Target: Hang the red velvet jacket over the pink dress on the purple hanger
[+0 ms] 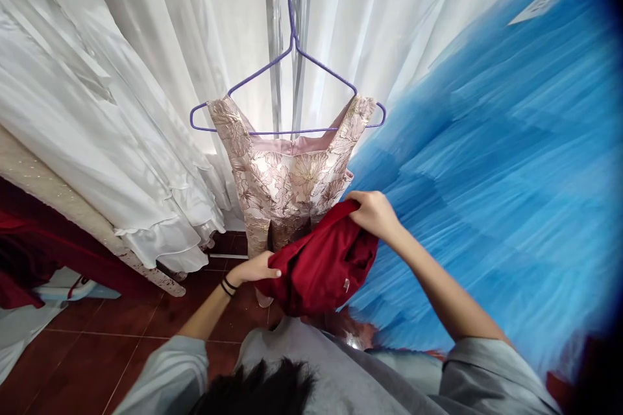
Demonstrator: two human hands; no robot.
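A dark red garment is stretched between both my hands, bunched and hanging in folds, with a small pale label near its lower right. My left hand is closed on its left edge, thumb on top. At the upper right corner, my right hand pinches the edge of the same cloth. Just behind it, a sleeveless pink-and-gold floral dress hangs by its straps from a purple hanger. The red cloth covers part of the dress's lower half. The garment's exact kind cannot be made out.
White garments hang along the left, with a beige sparkly piece and dark red fabric beside them. A large blue tulle dress fills the right side. Metal poles stand behind the hanger. Below lies a red tiled floor.
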